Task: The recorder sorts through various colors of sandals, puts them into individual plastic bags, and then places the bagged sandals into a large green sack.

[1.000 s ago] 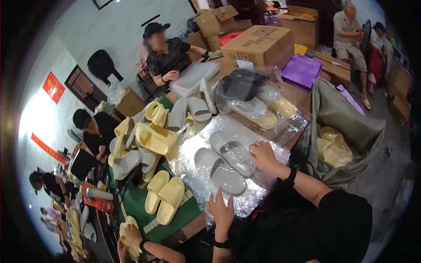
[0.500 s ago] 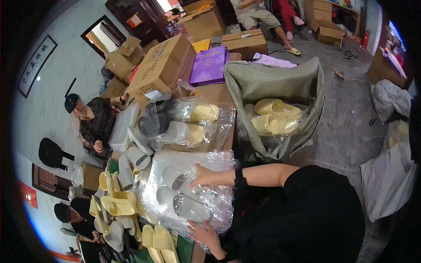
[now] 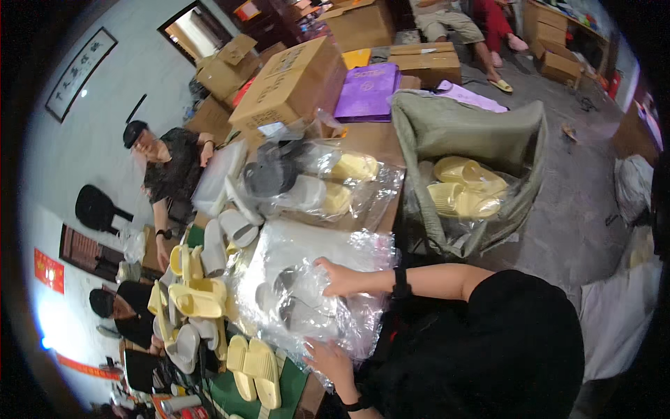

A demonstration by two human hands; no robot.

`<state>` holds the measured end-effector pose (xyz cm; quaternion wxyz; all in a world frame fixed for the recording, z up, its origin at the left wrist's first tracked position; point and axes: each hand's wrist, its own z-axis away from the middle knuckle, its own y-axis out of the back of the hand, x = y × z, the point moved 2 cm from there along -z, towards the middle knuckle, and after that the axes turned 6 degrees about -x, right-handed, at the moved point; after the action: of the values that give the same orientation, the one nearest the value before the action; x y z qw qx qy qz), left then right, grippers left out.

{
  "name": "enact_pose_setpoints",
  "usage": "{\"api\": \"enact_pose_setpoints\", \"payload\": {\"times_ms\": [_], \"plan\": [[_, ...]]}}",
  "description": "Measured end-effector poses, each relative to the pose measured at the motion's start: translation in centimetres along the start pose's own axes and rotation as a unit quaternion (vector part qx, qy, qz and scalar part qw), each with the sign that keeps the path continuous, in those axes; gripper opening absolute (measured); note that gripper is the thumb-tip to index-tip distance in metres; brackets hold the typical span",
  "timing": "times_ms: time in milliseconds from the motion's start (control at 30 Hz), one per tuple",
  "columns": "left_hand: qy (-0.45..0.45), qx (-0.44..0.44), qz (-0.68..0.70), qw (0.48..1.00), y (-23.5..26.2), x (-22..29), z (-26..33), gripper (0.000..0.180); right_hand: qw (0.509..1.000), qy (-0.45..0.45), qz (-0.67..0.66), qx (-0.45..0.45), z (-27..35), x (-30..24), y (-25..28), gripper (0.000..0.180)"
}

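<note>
A pair of grey slippers (image 3: 286, 306) lies inside a clear plastic bag (image 3: 359, 248), on top of a stack of similar bags. My right hand (image 3: 338, 278), a black band on its wrist, has its fingers curled on the plastic beside the slippers. Along the near lower edge of the bag rests my left hand (image 3: 331, 360), fingers spread and touching the film. Glare on the plastic partly hides the slippers' shape.
Yellow slippers (image 3: 255, 370) and grey ones are piled left of the bags. Bagged slippers (image 3: 307, 188) lie beyond. An open woven sack (image 3: 412, 150) holding yellow slippers stands to the right. Cartons (image 3: 289, 80) and purple bags (image 3: 368, 91) sit farther back. Two people work across the table.
The view has shifted, so the scene sits farther right. The slippers in the bag have changed position under the film, and my right hand's fingers are more curled. A co-worker's arm has lowered toward the slippers.
</note>
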<state>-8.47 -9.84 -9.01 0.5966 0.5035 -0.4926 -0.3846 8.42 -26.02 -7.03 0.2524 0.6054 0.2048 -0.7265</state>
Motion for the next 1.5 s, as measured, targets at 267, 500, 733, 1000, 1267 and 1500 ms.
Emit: {"api": "enact_pose_setpoints", "payload": {"times_ms": [267,500,733,1000,1267,1500], "plan": [[0.014,-0.067,-0.046,0.997,0.9,1.8,-0.1,0.056,0.978,0.194,-0.072,0.022,3.4,-4.7,3.6,0.076],[-0.012,-0.002,-0.039,0.999,-0.2,0.6,0.1,0.051,0.932,0.299,0.045,0.201,11.6,-6.5,18.6,0.063],[-0.034,-0.01,-0.027,0.999,-0.3,1.0,-0.7,0.052,0.904,0.156,0.013,0.397,26.8,-4.8,33.4,0.062],[0.022,-0.046,-0.048,0.998,0.7,0.0,0.3,0.053,0.856,-0.131,0.392,0.312,25.9,-2.5,36.3,0.055],[0.0,-0.061,-0.036,0.998,0.6,1.4,-1.0,0.052,0.785,-0.108,0.436,0.427,29.8,-7.1,35.9,0.057],[0.011,-0.068,-0.045,0.997,0.8,1.4,-1.2,0.053,0.826,-0.204,0.458,0.258,28.9,-4.5,37.1,0.049]]}}
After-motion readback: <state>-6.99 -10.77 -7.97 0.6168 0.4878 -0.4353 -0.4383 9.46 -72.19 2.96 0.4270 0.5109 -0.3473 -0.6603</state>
